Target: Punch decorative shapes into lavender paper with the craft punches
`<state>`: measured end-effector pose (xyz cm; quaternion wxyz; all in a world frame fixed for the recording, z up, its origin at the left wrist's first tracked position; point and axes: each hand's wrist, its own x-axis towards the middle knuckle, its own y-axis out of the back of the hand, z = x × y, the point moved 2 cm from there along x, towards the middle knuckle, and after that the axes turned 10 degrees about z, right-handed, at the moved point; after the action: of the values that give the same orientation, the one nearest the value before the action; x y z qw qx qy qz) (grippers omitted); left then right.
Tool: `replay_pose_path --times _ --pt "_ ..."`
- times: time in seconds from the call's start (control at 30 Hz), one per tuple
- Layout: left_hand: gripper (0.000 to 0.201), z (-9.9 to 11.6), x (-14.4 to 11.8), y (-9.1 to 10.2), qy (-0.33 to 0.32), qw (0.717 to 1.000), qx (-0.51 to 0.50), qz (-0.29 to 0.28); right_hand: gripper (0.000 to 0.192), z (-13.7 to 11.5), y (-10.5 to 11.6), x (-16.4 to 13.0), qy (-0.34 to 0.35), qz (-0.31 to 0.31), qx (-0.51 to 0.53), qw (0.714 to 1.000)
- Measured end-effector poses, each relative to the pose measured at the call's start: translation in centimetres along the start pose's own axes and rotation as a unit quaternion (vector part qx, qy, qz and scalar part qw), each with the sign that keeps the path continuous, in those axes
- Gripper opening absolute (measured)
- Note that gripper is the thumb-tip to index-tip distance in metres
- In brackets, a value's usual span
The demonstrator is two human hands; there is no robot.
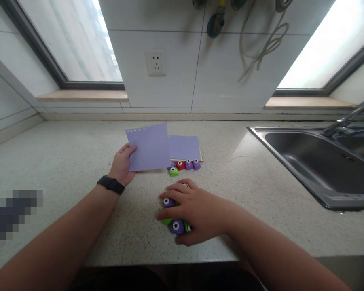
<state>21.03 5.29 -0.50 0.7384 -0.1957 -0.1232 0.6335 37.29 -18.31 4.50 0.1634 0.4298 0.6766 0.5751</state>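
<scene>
Holding: left hand (123,163), left of centre, pinches a purple sheet (148,147), thumb on its face, other fingers largely hidden behind.
Purple sheet: raised over the countertop (79,161), a row of small cut-outs along the left part of its top edge.
Paper stack (184,148): centre of the frame, its left side running up to the sheet; how far it extends behind cannot be told.
Far punches (188,165): just below the stack, purple, red and green, the leftmost purple one mostly hidden.
Right hand (197,210): lower centre, fingers spread over the near punches (177,227); what the palm touches cannot be made out.
Near punches: purple and green parts show between and beside the fingers; their number stays uncertain.
Sink (294,157): right side, cut off by the frame.
Pixelated patch (12,218): left edge, contents unreadable.
Cable (269,48): upper right, cropped at the top.
</scene>
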Motion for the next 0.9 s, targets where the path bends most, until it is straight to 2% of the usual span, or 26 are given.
replay_pose_path --times 0.13,0.43,0.57,0.67,0.73,0.8,0.87,0.9 --pt "0.028 -0.1 0.0 0.1 -0.006 1.000 0.003 0.000 0.056 0.6 0.1 0.1 -0.002 0.010 -0.006 1.000" --pt "0.033 -0.2 0.1 0.0 -0.011 1.000 0.010 0.008 0.057 1.8 0.0 0.4 0.002 0.022 0.004 1.000" --pt "0.032 -0.3 0.1 0.1 -0.009 1.000 0.010 0.008 0.068 2.3 0.0 0.5 0.013 0.035 0.051 0.998" --pt "0.031 -0.3 0.1 0.1 -0.010 1.000 0.008 0.003 0.072 2.7 0.3 0.5 0.012 0.073 0.127 0.989" --pt "0.032 -0.3 0.0 0.1 -0.010 1.000 0.008 0.003 0.063 3.1 0.8 0.3 0.004 0.109 0.184 0.977" --pt "0.032 -0.2 0.0 0.0 -0.006 1.000 0.008 0.006 0.044 3.8 1.5 -0.2 -0.023 0.150 0.220 0.964" --pt "0.031 -0.1 -0.1 0.0 -0.003 1.000 0.009 0.008 0.028 4.7 2.2 -0.8 -0.072 0.204 0.225 0.950" --pt "0.030 -0.1 -0.1 -0.1 -0.003 1.000 0.009 0.008 0.027 5.3 2.5 -1.2 -0.101 0.234 0.222 0.941"
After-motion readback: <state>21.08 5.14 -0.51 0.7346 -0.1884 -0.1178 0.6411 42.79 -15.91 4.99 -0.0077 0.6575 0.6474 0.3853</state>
